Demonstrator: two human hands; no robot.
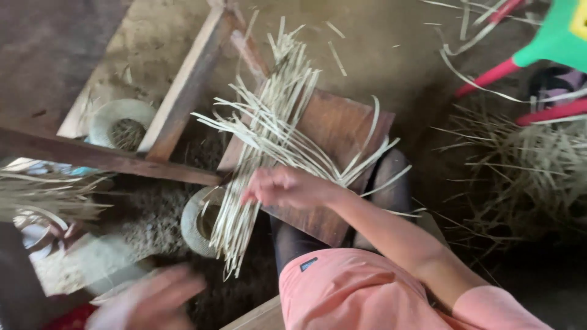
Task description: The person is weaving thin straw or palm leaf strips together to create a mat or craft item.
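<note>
On board [342, 131], strips [257, 165] lengthwise, seemingly near-upright

Head view, looking down; right hand [282, 186] at frame centre, fingers curled onto a bundle of pale split strips [257, 159]; strips partly woven, some fanning crosswise to the left and right; the work lies on a brown wooden board [333, 131] resting across the person's knees; left hand [150, 302] at lower left, blurred, apart from the strips, grip not readable; coiled rings of strip [119, 122] at upper left, beside a wooden plank frame [183, 91]; loose strip pile [526, 171] at right; green and red plastic stool [544, 43] at upper right; dirt floor [379, 36].
</note>
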